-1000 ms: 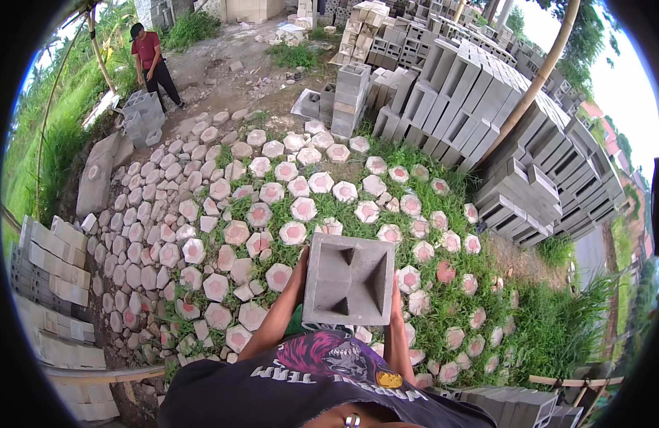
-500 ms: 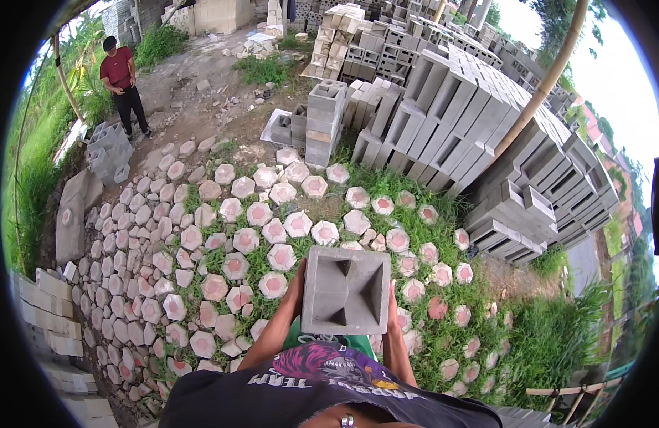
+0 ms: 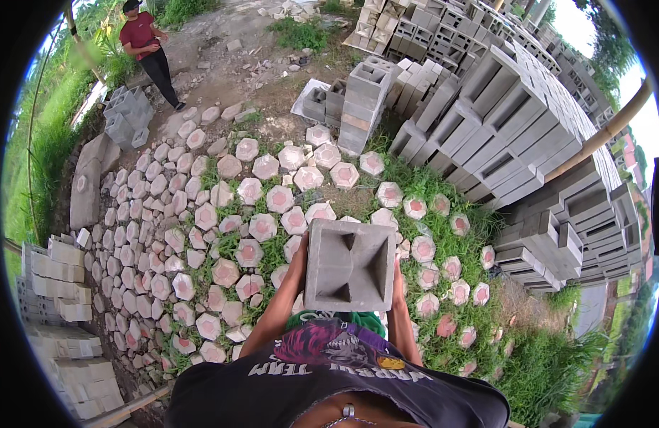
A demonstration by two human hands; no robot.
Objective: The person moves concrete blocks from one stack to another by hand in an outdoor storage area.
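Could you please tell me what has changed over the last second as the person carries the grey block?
The view has moved forward over the hexagonal pavers, so the block stacks and the person in red appear nearer. The concrete block stays held at both sides by the left hand and right hand.

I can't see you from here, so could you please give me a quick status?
Left hand and right hand gripping hollow concrete block at chest height. Hexagonal pavers on grass ahead. Person in red shirt stands far off.

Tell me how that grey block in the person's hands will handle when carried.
The block looks like cast concrete, so probably heavy and rigid; both hands, left hand and right hand, clamp its sides. Its matt, rough-looking faces likely grip well. The recessed hollows may lighten it a little, but corners could chip if dropped.
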